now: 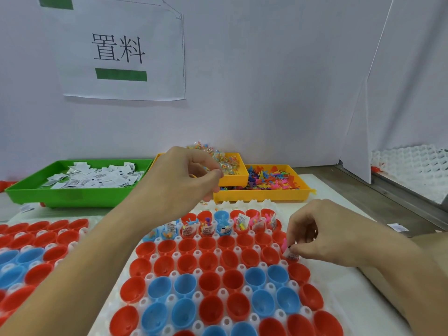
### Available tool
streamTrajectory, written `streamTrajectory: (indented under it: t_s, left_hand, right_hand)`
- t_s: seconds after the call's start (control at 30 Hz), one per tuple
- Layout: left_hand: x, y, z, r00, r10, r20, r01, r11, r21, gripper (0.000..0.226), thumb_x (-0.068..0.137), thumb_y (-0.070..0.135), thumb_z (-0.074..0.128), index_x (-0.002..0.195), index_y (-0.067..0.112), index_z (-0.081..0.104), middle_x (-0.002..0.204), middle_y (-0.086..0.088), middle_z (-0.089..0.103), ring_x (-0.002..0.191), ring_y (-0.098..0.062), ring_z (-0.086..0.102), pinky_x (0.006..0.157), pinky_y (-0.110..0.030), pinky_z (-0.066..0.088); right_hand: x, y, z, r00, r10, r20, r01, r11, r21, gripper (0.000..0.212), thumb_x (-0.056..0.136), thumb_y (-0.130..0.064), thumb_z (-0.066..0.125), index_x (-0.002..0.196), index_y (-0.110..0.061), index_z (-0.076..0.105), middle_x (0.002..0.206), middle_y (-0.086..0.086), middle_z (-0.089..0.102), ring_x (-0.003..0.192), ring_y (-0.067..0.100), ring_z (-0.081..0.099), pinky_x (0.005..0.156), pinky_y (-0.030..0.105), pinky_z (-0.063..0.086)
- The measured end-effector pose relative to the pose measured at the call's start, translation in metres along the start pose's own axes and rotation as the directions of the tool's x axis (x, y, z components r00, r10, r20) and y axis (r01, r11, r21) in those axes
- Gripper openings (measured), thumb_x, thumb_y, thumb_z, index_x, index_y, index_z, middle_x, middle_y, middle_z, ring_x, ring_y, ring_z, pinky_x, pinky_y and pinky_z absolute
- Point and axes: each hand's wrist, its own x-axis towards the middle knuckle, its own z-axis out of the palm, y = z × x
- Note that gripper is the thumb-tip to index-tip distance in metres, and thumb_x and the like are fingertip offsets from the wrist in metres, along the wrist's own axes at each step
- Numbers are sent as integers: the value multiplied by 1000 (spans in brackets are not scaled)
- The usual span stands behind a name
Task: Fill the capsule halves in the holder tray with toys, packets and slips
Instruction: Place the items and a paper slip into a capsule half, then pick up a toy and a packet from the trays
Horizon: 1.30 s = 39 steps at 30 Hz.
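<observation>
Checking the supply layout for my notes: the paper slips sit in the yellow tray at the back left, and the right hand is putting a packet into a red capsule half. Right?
Not quite. The head view shows the paper slips in a green tray, not a yellow one. The rest holds: it sits at the back left, and the right hand is putting a packet into a red capsule half.

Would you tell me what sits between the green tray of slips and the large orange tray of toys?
In the head view, a smaller orange tray of clear packets sits between the green tray and the large orange tray, partly hidden by the left hand.
</observation>
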Motion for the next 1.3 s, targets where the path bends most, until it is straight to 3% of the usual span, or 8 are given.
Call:
streamTrajectory:
  t_s: [0.33,0.43,0.53,0.67,0.8,1.0,1.13,1.3]
  left_hand:
    - [4,-6,-7,999,-13,-35,11,998,-60,13,93,22,62,85,27,72,74,0,74,61,-9,71,52,-16,51]
    - [5,-10,-16,998,-30,-52,25,995,-94,14,93,19,62,84,24,72,74,-2,74,59,-11,69,53,-22,51]
    - [1,-27,-29,993,-78,-86,74,996,-44,15,94,22,62,84,25,72,78,3,75,74,-23,70,70,-41,56]
    - [-18,-70,-40,965,-171,-200,197,973,118,15,92,27,63,81,35,71,80,15,74,85,-9,69,79,-32,51]
    - [-45,-115,-37,913,-251,-321,313,937,159,21,91,27,66,76,43,67,86,26,68,90,-8,66,79,-36,47]
    - [-61,-132,-32,833,-411,-370,384,911,-149,11,83,60,60,83,53,69,83,22,72,90,-14,68,87,-53,53]
    - [-60,-131,-20,846,-462,-267,415,884,-217,20,84,59,64,84,41,74,94,13,74,93,-20,69,97,-54,49]
    - [-56,-137,-19,830,-476,-292,401,872,-282,18,93,36,61,80,37,74,90,11,76,90,-20,71,95,-55,50]
  right_hand:
    - [4,4,-2,999,11,39,-14,998,69,19,75,-18,87,64,-26,74,68,-9,74,64,6,69,63,21,56]
    - [3,10,-7,1000,9,21,-12,993,116,16,73,-20,88,69,-29,76,67,-6,74,64,9,69,66,26,58]
    - [1,19,-12,999,8,-53,1,984,177,16,75,-30,86,78,-40,74,72,-9,73,66,6,69,62,17,52]
    - [9,30,-12,962,45,-271,9,981,194,7,88,-31,73,84,-36,73,78,-14,73,73,4,69,68,18,53]
    - [39,39,-8,902,112,-418,-31,980,195,12,99,-27,60,103,-34,68,101,-20,68,87,-3,61,68,4,43]
    - [124,47,-16,888,217,-406,-196,976,93,37,105,-21,44,138,-8,53,138,9,57,125,24,53,101,33,41]
    - [166,60,-12,913,283,-293,-300,954,-13,22,103,-12,40,105,-1,59,104,17,59,98,30,58,82,40,48]
    - [183,81,-3,929,326,-174,-353,922,-156,31,104,-16,42,81,-2,57,82,14,55,76,25,51,54,29,33]
